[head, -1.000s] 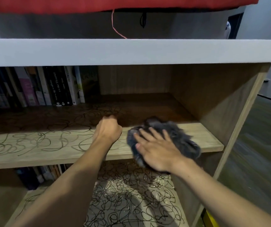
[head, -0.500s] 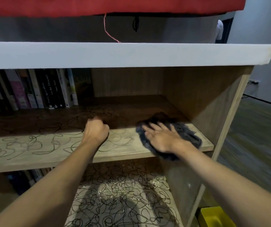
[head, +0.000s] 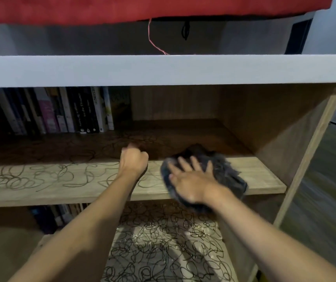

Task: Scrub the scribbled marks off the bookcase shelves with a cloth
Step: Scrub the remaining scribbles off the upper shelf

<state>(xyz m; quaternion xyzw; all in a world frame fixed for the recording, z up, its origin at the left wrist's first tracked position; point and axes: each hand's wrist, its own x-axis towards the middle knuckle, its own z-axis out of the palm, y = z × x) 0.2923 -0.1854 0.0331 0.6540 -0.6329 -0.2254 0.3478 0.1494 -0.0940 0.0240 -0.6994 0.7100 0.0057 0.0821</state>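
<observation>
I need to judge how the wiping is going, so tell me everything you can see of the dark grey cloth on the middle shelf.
The dark grey fluffy cloth looks soft and shaggy, bunched into a flattish pad with ragged edges. It lies on the right part of the light wooden middle shelf, its near edge hanging over the shelf's front. The right hand presses on it with spread, straight fingers. It is slightly blurred.

Home, likely a living room or bedroom. Wood-laminate bookcase point(head: 297, 127) with white top, row of paperback books point(head: 61, 110) on the shelf, red fabric point(head: 142, 7) draped above, dark wood-look floor point(head: 329, 180), grey wall, doorway at upper right.
</observation>
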